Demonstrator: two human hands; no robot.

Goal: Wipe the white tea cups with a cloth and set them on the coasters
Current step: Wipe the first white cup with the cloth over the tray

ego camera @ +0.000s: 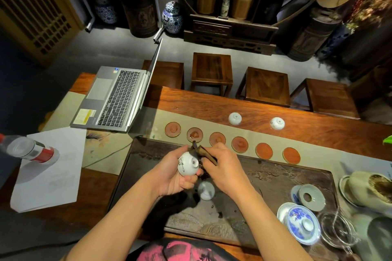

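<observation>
Left hand (pixel 171 176): fingers curled round a white tea cup (pixel 187 164), held on its side above the dark carved tea tray (pixel 275 178), foot ring pointing right. Right hand (pixel 222 167): clamped on a dark brown cloth (pixel 204 154), pressed against the cup's foot and rim side. Just below the hands, a second white cup (pixel 206 190) lies on the tray. Beyond the tray's far edge, six round coasters (pixel 239 144) sit in a row on the beige runner (pixel 212 121); none carries a cup. Two more cups, (pixel 235 118) and (pixel 277 123), stand upside down on the tabletop (pixel 318 125) behind the row. Open laptop (pixel 114 99) far left.
</observation>
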